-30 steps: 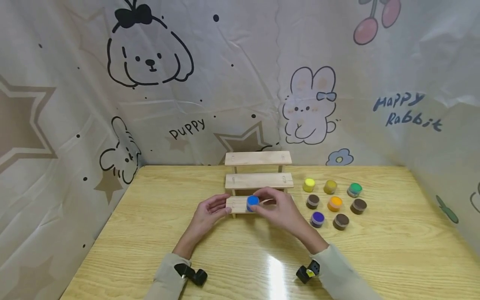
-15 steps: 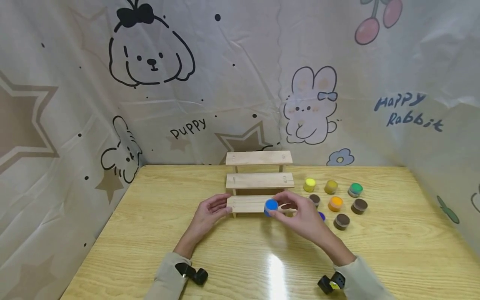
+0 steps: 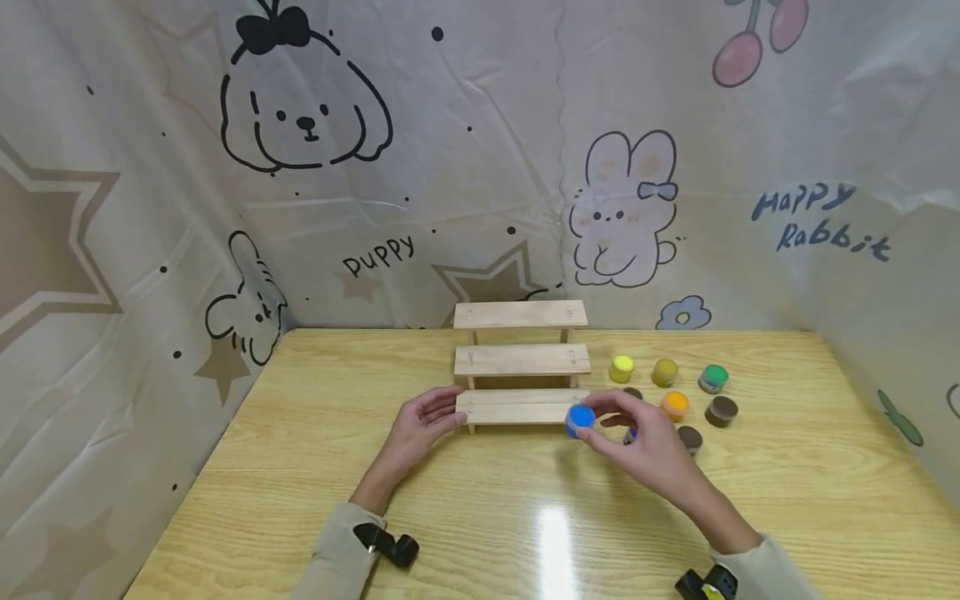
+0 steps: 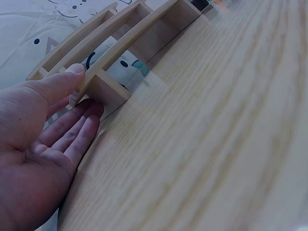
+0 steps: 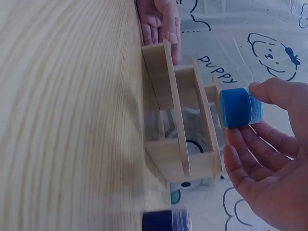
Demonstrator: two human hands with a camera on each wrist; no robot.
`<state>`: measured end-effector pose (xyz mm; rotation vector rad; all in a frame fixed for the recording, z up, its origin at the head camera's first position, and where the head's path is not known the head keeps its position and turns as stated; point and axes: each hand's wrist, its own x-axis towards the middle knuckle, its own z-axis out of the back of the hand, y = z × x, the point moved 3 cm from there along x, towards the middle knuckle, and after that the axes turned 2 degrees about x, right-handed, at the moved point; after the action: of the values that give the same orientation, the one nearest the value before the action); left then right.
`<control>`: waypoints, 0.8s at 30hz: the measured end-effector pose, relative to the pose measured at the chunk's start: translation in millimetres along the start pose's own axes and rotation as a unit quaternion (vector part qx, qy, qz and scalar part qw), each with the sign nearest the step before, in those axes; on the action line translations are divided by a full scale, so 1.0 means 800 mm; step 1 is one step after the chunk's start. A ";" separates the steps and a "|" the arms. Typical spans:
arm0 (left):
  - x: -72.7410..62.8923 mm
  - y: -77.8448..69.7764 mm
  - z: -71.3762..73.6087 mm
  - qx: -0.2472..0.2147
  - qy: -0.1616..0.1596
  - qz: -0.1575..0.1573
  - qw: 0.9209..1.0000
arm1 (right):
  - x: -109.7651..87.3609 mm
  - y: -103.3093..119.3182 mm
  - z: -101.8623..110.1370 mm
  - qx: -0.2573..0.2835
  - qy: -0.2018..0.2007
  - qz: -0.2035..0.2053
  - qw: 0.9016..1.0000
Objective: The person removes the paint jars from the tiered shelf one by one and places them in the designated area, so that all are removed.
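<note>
The right hand [image 3: 645,437] pinches a blue jar [image 3: 579,419] between thumb and fingertips, holding it just off the right end of the lowest step of a wooden rack [image 3: 521,361]; in the right wrist view the jar [image 5: 239,107] sits clear of the wood, above the table [image 3: 480,500], with the thumb over it and the fingers [image 5: 262,144] curled beneath. The left hand [image 3: 420,425] lies flat with straight, relaxed fingers against the rack's left end, thumb on the lowest step's edge and fingers beside its foot, holding nothing; the left wrist view shows this hand [image 4: 45,139] close up, cut off at the frame's lower left. Right of the rack stand more small jars: yellow [image 3: 621,367], olive [image 3: 664,372], green [image 3: 713,377], orange [image 3: 675,405] and brown [image 3: 722,410]. Three others are partly hidden behind the right hand: only slivers of a brown one [image 3: 633,392], a purple one [image 3: 630,433] and another brown one [image 3: 689,437] show. The purple jar [image 5: 166,220] appears blurred and cropped at the bottom of the right wrist view. Both sleeves run off the lower edge
</note>
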<state>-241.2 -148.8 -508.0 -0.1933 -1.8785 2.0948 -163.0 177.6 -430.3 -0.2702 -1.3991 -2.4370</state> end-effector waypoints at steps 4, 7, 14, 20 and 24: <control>0.000 0.001 -0.001 0.000 0.003 0.001 1.000 | -0.009 -0.005 0.014 -0.008 -0.006 -0.012 1.000; 0.000 0.002 -0.001 0.001 0.004 0.000 1.000 | -0.015 -0.008 0.026 -0.016 -0.016 -0.017 1.000; 0.001 0.004 0.001 0.001 0.002 0.000 1.000 | -0.031 -0.013 0.059 -0.046 -0.037 -0.016 0.998; 0.000 0.004 -0.001 0.006 0.005 -0.003 1.000 | -0.050 -0.017 0.093 -0.086 -0.057 -0.032 0.994; 0.001 0.002 -0.001 0.002 0.004 0.003 1.000 | -0.062 -0.020 0.114 -0.107 -0.069 -0.040 0.991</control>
<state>-242.1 -148.3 -509.3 -0.2064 -1.8706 2.0983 -122.4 273.2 -413.0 -0.4480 -1.2236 -2.6839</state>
